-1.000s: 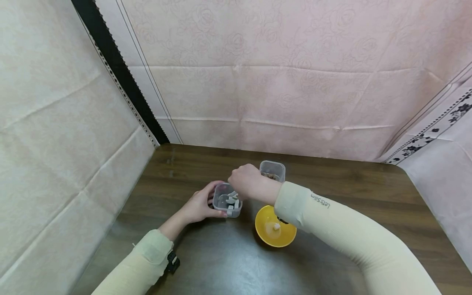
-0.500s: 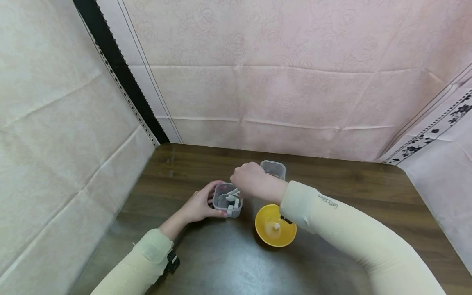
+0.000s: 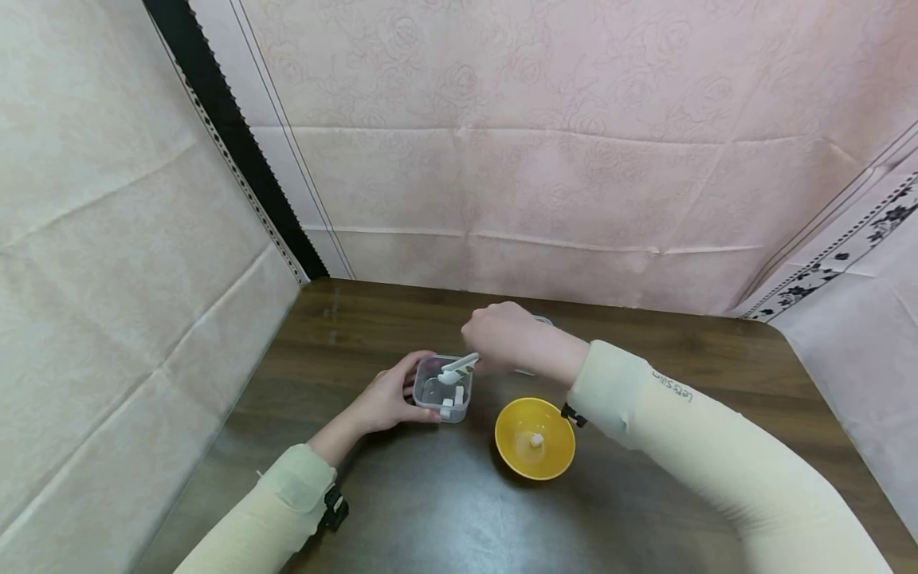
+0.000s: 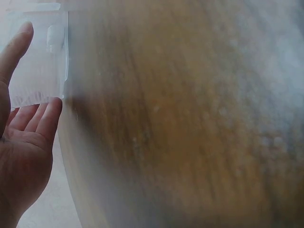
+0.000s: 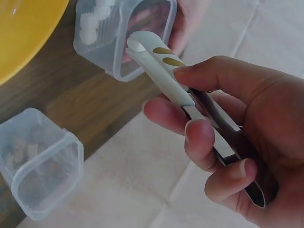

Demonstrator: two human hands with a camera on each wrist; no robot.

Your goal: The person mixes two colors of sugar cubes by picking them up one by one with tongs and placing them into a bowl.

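Note:
A clear plastic box stands in my left hand, thumb on the near side and fingers on the far side. Small white pieces lie inside it. My right hand grips a pair of tweezers with dark metal arms and white tips patterned in gold. In the head view the tips overlap the box's opening. A whitish rounded bit shows between the tips in the right wrist view; I cannot tell whether it is a piece or part of the tweezers.
A yellow bowl with one white piece in it stands right of the held box. Behind the right hand is a second clear box holding brownish pieces. Patterned cloth hangs beyond the wooden table.
My right hand has moved right and away from me, lifting the tweezers so their white tips show at the box. The left hand and its box have stayed put.

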